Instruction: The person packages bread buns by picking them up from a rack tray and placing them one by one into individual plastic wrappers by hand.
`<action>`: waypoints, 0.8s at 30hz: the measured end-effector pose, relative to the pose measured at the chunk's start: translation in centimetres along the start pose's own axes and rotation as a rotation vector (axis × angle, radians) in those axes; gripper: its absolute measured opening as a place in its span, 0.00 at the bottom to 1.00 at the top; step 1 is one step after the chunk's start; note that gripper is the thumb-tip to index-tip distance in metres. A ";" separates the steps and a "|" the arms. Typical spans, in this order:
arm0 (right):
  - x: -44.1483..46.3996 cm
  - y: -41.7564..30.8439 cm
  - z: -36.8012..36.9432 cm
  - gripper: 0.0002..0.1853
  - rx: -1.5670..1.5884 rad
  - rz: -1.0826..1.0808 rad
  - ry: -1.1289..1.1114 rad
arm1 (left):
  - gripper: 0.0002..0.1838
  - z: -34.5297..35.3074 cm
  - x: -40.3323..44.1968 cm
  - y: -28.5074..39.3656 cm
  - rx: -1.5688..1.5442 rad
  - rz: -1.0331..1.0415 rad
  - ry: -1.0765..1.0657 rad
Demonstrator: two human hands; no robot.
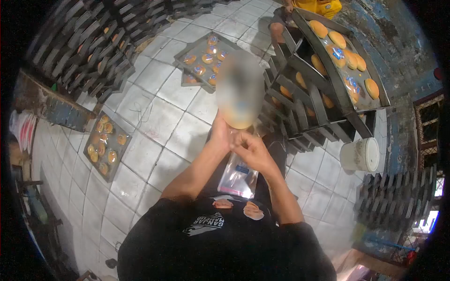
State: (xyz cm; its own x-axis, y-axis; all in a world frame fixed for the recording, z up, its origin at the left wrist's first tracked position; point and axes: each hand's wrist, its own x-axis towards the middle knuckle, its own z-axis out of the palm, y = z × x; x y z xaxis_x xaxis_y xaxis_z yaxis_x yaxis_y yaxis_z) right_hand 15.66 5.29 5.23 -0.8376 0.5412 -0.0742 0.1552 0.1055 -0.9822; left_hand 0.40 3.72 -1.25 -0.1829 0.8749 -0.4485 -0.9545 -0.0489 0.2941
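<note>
My left hand (221, 134) is closed around a bun (240, 123) in front of me. Only the bun's golden lower edge shows, since a blurred patch covers the rest. My right hand (251, 151) is beside it, fingers curled in a pinch close to the left hand; whatever they grip is too small to make out. Below both hands, a stack of clear plastic bags (238, 180) with blue print lies on my lap. Just beyond, a metal tray (180, 63) on the floor carries several wrapped buns (207, 58).
To the right rises a tall stack of metal trays (328, 61), with buns (336, 40) on top. Another tray of wrapped buns (101, 150) lies at left. A white bucket (358, 154) and more stacked trays (398, 192) stand right. Someone in yellow trousers (323, 6) is at the back.
</note>
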 end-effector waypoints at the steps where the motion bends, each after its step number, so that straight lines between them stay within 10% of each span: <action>1: -0.7 -1.7 -0.3 0.12 -0.007 -0.006 0.002 | 0.36 0.6 0.2 0.4 0.000 0.003 -0.009; 5: -5.1 -3.2 -1.5 0.13 0.819 0.157 -0.665 | 0.36 0.6 -1.5 2.8 -0.053 0.155 0.070; 7: -3.3 -1.6 -1.1 0.12 0.007 -0.027 0.353 | 0.36 2.1 -4.4 2.7 -0.009 0.082 0.048; 9: -2.3 -3.2 -1.7 0.13 -0.726 -0.445 0.587 | 0.32 1.0 -6.0 0.5 -0.021 -0.144 -0.151; 13: -2.6 -3.1 -1.6 0.14 -0.681 -0.509 0.454 | 0.28 -0.4 -4.9 1.1 0.312 0.036 -0.152; 15: -1.0 -0.5 -3.2 0.11 -0.302 -0.001 0.465 | 0.27 -0.2 -4.0 1.2 0.588 0.318 -0.072; 24: 0.4 -3.0 -3.1 0.14 -0.495 -0.332 0.574 | 0.14 2.0 -4.1 2.0 0.980 0.620 0.040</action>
State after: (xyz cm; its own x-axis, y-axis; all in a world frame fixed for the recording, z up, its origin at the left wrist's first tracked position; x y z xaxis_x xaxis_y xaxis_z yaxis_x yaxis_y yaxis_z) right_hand 16.51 7.73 8.67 -0.5034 0.7447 0.4382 0.2716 0.6179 -0.7379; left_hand -0.32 1.02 2.86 -0.5794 0.8148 -0.0192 -0.1100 -0.0549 0.9924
